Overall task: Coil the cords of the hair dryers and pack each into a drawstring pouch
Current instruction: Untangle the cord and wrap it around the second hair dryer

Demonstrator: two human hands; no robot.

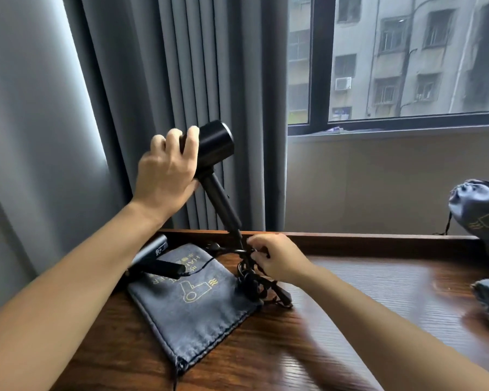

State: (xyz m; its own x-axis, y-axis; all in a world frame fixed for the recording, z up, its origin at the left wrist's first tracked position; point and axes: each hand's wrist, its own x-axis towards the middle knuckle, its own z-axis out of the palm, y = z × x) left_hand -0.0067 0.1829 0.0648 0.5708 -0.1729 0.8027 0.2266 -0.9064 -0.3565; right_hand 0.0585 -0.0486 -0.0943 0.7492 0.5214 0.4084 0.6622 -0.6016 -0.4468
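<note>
While left hand (167, 167) grips the hair dryer (213, 153) by its head, held above the worktop (350, 320), handle slants down-right to right hand (277, 261), pinching the tangled cord (251, 280) beside the flat pouch (192, 303). Right hand nearer for coiling.

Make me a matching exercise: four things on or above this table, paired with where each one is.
Things:
1. held hair dryer
2. flat pouch
3. filled pouch
4. second hair dryer

Places:
A. far right of the table
B. raised in the left hand
C. lying on the flat pouch's far end
D. flat on the table under the cord

Pairs: 1-B, 2-D, 3-A, 4-C
</note>
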